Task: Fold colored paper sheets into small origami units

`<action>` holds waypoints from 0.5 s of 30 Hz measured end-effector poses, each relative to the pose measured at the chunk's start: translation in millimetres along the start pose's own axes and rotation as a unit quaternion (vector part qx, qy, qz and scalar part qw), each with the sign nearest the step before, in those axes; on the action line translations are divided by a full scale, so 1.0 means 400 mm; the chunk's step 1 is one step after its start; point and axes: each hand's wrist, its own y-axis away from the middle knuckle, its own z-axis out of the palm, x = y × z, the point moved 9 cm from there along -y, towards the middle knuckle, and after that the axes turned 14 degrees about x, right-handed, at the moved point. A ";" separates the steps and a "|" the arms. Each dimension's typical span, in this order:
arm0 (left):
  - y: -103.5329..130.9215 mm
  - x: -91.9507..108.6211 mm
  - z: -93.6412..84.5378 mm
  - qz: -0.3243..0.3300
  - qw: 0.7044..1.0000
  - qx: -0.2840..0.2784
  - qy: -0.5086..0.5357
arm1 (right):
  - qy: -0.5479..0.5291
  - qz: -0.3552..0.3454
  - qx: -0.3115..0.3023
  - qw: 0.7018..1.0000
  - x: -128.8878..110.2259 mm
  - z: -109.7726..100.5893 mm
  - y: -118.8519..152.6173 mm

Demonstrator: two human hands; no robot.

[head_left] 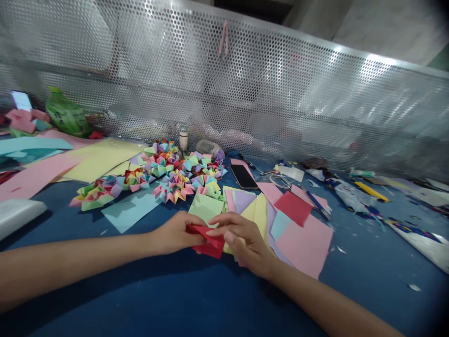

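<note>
Open table nearest, paper clusters ahead, screen behind

Part of the red paper is covered by the left hand, and another part by the fingertips of the right hand. The left forearm and the white block are cut off by the left edge, the right forearm by the bottom one. Markings on the green bottle are blurred. Shapes behind the perforated screen cannot be made out.
</note>
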 end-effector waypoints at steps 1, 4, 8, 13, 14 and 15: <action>0.000 -0.001 0.000 0.000 1.000 0.001 -0.002 | -0.021 0.036 -0.004 0.999 0.016 0.003 0.000; 0.002 -0.001 0.002 0.002 1.000 -0.002 0.001 | -0.064 0.150 0.029 0.986 0.080 0.002 0.003; 0.002 -0.004 0.004 0.001 1.000 0.001 -0.004 | -0.073 0.250 0.056 0.964 0.139 0.010 0.020; -0.001 -0.013 0.004 -0.011 1.000 0.008 -0.009 | -0.074 0.261 0.088 0.958 0.146 0.007 0.024; -0.002 -0.014 0.004 -0.013 1.000 0.008 -0.012 | -0.074 0.259 0.095 0.958 0.146 0.006 0.025; -0.003 -0.014 0.004 -0.014 1.000 0.009 -0.016 | -0.074 0.256 0.101 0.959 0.146 0.006 0.025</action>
